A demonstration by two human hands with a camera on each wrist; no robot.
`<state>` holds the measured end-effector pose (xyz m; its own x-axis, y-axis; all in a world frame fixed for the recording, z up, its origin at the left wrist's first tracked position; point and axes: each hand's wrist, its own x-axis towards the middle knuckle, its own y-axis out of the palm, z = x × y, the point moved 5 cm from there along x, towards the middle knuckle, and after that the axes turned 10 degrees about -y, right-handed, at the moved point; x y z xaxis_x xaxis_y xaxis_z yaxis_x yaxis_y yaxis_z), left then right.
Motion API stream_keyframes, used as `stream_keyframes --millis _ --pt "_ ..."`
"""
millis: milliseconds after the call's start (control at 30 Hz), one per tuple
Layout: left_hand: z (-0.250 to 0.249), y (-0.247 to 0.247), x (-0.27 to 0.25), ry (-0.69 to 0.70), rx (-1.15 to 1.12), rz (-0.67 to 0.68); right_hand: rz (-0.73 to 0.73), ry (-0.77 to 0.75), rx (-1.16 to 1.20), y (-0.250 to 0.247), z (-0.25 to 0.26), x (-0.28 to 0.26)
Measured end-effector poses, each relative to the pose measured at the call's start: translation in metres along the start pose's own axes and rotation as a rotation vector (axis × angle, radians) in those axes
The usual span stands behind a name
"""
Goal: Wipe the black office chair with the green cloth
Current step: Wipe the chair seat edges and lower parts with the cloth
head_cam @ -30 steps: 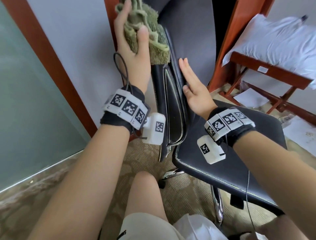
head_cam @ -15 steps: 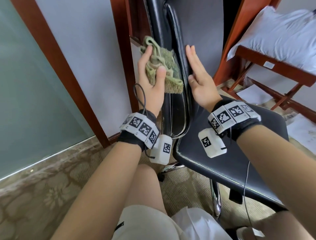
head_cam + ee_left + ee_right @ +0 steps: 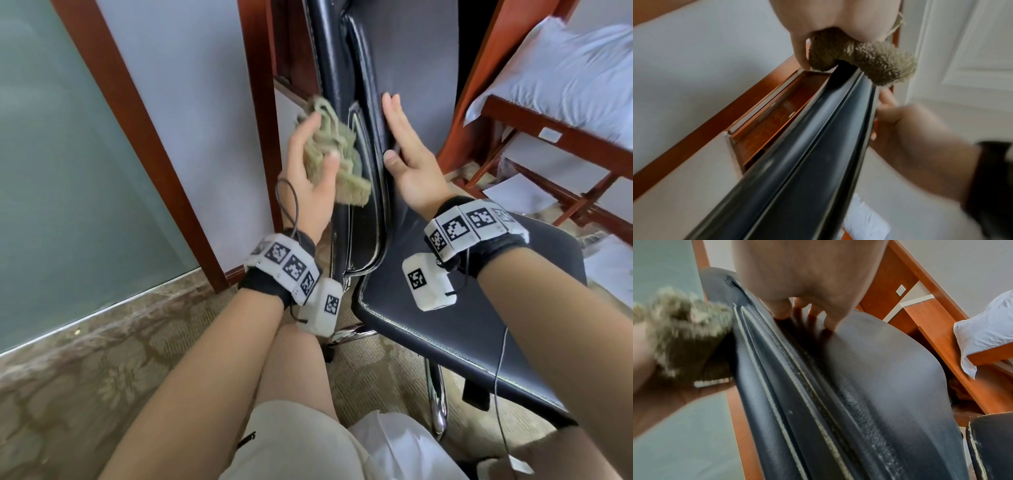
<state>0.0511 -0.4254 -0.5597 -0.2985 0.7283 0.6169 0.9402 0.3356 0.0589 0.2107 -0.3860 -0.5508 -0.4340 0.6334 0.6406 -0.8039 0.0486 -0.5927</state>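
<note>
The black office chair (image 3: 404, 51) stands before me, its backrest seen edge-on and its seat (image 3: 479, 325) to the right. My left hand (image 3: 308, 171) grips the bunched green cloth (image 3: 329, 154) and holds it against the back side of the backrest edge (image 3: 818, 146). The cloth (image 3: 865, 63) wraps over that edge in the left wrist view. My right hand (image 3: 404, 147) lies flat with straight fingers on the front of the backrest (image 3: 879, 369); its fingertips (image 3: 830, 324) touch the leather. The cloth (image 3: 684, 337) shows blurred at the left of the right wrist view.
A red-brown wooden door frame (image 3: 137, 120) and a glass panel (image 3: 51, 154) stand at the left. A wooden rack with white bedding (image 3: 565, 78) is at the right. Patterned carpet (image 3: 85, 377) covers the floor. My bare knee (image 3: 294, 377) is below the chair.
My left hand has slid the cloth down the backrest edge from the top toward the middle. My right hand has stayed flat on the backrest front, moving slightly lower.
</note>
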Motion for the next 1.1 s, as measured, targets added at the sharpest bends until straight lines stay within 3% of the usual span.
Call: stream_keyframes --millis 67,167,500,800,1100 --pt "-0.019 0.001 0.023 0.076 -0.01 -0.062 0.002 0.017 0.016 0.0 0.0 0.0" --pt "-0.024 0.009 0.039 0.072 -0.036 -0.046 -0.009 0.03 0.033 0.0 0.001 -0.001" --pt "0.054 0.012 -0.037 -0.168 -0.035 -0.014 -0.053 0.051 0.044 0.007 0.0 0.001" --pt "0.08 0.007 -0.069 -0.311 0.038 0.02 -0.038 0.038 0.01 0.007 0.001 -0.001" --pt "-0.025 0.008 0.045 0.066 -0.016 -0.028 -0.038 0.055 0.005 0.004 0.002 0.001"
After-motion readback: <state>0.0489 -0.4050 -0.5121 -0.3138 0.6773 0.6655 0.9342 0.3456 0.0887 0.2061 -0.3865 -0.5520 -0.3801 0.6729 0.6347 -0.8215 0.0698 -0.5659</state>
